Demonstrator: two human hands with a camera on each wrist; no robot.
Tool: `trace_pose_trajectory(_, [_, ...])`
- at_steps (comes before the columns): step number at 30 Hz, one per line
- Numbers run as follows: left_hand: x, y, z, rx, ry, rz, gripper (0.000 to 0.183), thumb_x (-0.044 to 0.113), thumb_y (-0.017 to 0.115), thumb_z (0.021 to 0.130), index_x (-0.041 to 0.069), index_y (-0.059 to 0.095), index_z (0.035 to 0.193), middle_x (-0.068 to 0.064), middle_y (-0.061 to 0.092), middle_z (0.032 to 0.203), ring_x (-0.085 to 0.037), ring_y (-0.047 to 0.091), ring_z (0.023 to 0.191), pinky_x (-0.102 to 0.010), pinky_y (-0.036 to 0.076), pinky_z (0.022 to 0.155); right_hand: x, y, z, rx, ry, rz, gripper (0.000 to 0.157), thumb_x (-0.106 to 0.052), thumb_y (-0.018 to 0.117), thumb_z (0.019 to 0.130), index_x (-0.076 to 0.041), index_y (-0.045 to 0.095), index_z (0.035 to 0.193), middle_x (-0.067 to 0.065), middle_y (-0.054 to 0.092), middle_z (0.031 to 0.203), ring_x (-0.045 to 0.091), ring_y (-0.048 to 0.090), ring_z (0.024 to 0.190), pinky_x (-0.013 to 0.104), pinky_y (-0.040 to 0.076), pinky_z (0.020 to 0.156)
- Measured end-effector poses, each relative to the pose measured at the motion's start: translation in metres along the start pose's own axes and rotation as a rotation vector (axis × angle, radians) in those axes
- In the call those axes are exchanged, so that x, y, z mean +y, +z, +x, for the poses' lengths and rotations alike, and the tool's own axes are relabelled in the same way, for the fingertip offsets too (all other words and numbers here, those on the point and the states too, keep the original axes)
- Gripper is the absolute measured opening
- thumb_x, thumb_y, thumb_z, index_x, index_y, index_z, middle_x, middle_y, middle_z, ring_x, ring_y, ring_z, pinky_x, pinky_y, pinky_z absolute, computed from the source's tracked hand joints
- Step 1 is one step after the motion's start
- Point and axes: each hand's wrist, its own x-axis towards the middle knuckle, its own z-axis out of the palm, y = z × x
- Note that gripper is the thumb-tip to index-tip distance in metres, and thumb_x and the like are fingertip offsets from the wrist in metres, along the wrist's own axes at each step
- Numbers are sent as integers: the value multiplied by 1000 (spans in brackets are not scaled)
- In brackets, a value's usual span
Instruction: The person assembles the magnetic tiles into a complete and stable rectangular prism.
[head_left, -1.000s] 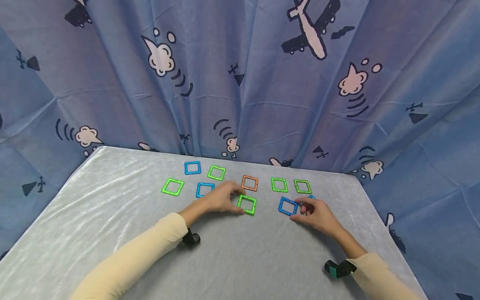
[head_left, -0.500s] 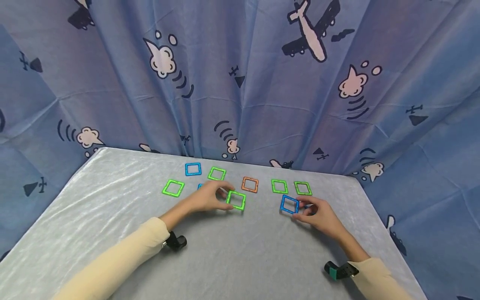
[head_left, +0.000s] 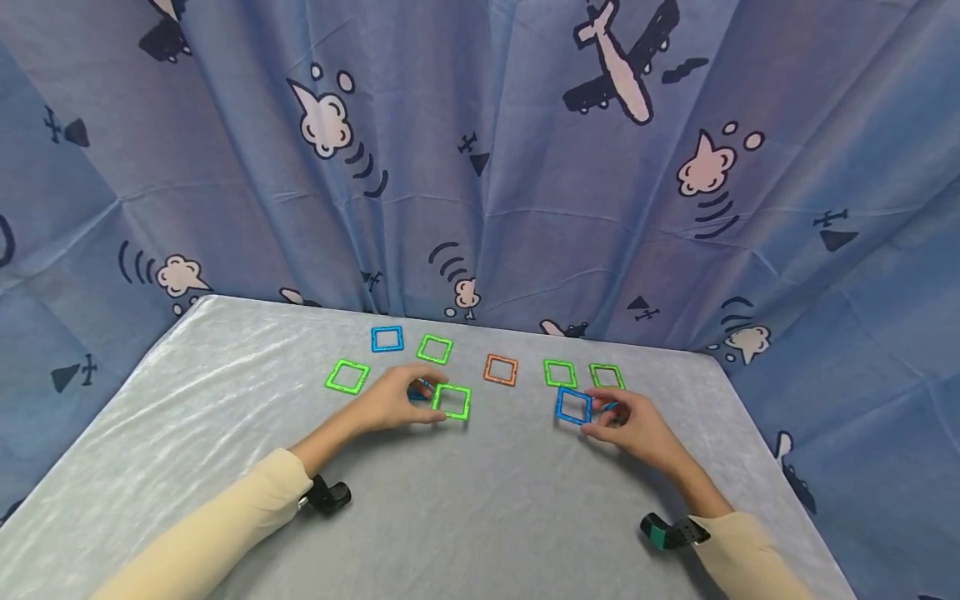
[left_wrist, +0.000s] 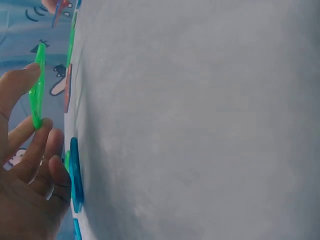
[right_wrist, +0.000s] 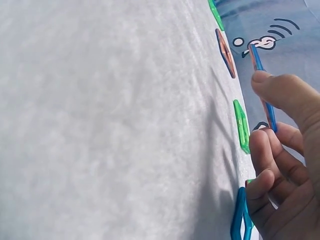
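Note:
My left hand [head_left: 392,402] pinches a green square magnetic tile [head_left: 468,403], an open frame, between thumb and fingers. In the left wrist view that green tile [left_wrist: 37,92] is held off the table, seen almost edge-on. A blue tile [left_wrist: 76,175] lies just below the same hand, partly hidden in the head view. Between the thumb and fingers of my right hand [head_left: 633,427] is a dark blue square tile [head_left: 558,404], raised above the cloth in the right wrist view. Under that hand lies another blue tile [right_wrist: 238,215], mostly covered in the head view.
Along the back of the white cloth-covered table [head_left: 480,500] lie an orange tile [head_left: 487,367], a blue tile [head_left: 387,327] and several green tiles, including one at the left [head_left: 341,390] and one at the right [head_left: 547,373]. A blue patterned curtain [head_left: 525,233] hangs behind.
My left hand has carried the green tile leftward, away from the orange one, now over the blue tile. My right hand has lifted its blue tile slightly and shifted a little left.

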Motion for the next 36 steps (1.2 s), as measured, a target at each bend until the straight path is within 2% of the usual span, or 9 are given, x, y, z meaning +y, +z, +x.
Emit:
trace_pose_trajectory(8, [-3, 0, -2, 7, -5, 20, 54, 23, 89, 81, 4, 68, 127, -6, 67, 122, -18, 67, 98, -36, 54, 86, 0, 1, 1, -5, -51, 14, 51, -5, 87, 81, 2, 65, 127, 14, 65, 101, 22, 66, 74, 28, 49, 56])
trace_pose_trajectory(17, [0, 6, 6, 1, 8, 38, 55, 21, 89, 81, 2, 68, 128, -7, 68, 122, -20, 67, 99, -37, 54, 86, -3, 6, 6, -28, -41, 29, 53, -8, 88, 80, -2, 67, 128, 12, 65, 102, 22, 66, 76, 28, 49, 58])
trace_pose_trajectory(24, [7, 16, 17, -5, 14, 54, 54, 23, 89, 80, 3, 68, 127, -6, 69, 120, -21, 67, 101, -37, 54, 88, -51, 13, 7, -66, -43, 50, 51, 4, 84, 80, 10, 63, 126, 26, 64, 104, 32, 65, 77, 30, 47, 59])
trace_pose_trajectory(36, [12, 24, 25, 10, 12, 67, 56, 24, 89, 81, 2, 68, 127, -6, 68, 122, -22, 67, 102, -38, 53, 89, -61, 26, 15, -100, -71, 95, 52, 6, 83, 81, 12, 62, 128, 26, 63, 104, 32, 65, 78, 30, 48, 60])
